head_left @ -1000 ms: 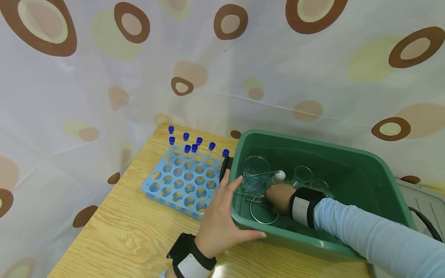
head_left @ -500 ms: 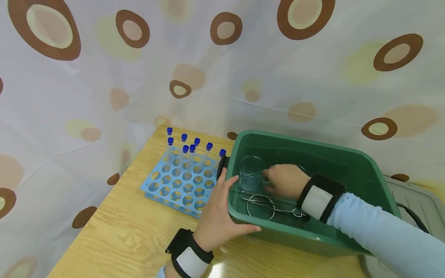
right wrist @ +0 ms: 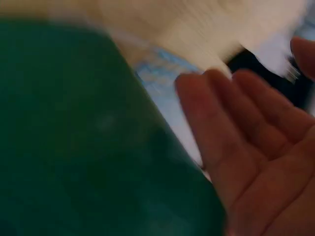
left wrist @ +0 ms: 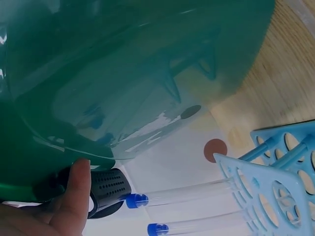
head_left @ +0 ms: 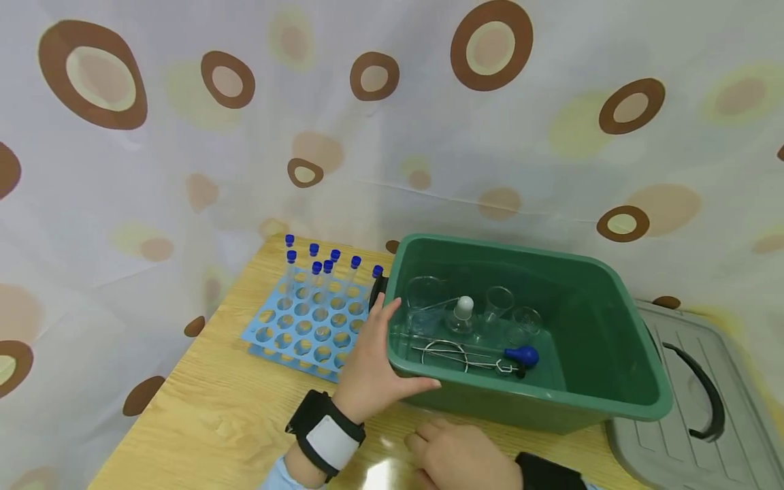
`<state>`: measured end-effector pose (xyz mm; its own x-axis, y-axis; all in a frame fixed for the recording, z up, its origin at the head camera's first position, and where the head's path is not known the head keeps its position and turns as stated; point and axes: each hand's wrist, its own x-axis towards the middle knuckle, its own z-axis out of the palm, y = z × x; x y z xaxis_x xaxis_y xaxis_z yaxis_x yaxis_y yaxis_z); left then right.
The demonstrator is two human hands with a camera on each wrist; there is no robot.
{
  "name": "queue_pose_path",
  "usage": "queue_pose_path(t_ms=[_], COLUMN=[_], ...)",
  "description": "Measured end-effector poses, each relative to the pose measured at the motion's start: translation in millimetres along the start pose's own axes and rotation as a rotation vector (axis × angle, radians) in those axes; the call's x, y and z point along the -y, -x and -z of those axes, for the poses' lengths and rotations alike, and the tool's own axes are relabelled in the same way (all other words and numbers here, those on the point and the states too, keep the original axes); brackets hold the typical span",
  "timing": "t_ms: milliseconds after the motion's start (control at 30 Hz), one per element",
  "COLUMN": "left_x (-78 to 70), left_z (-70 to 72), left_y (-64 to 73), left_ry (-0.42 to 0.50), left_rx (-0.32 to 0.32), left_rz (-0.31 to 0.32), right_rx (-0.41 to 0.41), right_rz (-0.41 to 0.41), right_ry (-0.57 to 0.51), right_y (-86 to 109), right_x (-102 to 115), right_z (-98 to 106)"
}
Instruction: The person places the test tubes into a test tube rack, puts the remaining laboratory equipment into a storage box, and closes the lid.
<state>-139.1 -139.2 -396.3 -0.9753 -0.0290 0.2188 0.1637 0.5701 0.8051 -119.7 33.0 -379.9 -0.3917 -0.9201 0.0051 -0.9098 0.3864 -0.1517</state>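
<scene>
My left hand (head_left: 371,362) lies against the left front corner of the green bin (head_left: 490,398), fingers straight and spread, thumb along the front side. In the left wrist view a finger (left wrist: 76,194) touches the bin by its black handle (left wrist: 109,189). Over the table before the bin is my right hand (head_left: 459,454), which holds nothing; the right wrist view shows its fingers (right wrist: 211,128) extended. Inside the bin are a beaker (head_left: 425,292), a white-capped glass bottle (head_left: 464,313), two more clear glass vessels, a metal ring (head_left: 463,354) with thin rods, and a blue rubber bulb (head_left: 523,356).
Left of the bin stands a light blue test tube rack (head_left: 294,340) with several blue-capped tubes (head_left: 290,272). A grey lid (head_left: 661,435) with a black handle (head_left: 710,401) lies to the right. A patterned curtain (head_left: 245,170) hangs behind the wooden table (head_left: 202,422).
My right hand has come out of the bin and moved to its front, exposing the glassware and blue bulb. My left hand stays at the bin's corner. The head view has shifted slightly.
</scene>
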Motion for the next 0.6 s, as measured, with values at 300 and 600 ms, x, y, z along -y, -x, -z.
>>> queue_pose_path(t_ms=[300, 600], left_x=[0.3, 2.5], left_z=[-7.0, -4.1], left_y=[-5.3, -4.7], left_ry=[0.024, 0.040], left_rx=[0.018, 0.015], left_rz=[0.005, 0.038], right_rx=[-0.123, -0.167], right_rz=[-0.201, -0.272], right_ry=[0.422, 0.341], right_y=[-26.3, -18.4], right_x=[-12, -19], right_z=[-92, -99])
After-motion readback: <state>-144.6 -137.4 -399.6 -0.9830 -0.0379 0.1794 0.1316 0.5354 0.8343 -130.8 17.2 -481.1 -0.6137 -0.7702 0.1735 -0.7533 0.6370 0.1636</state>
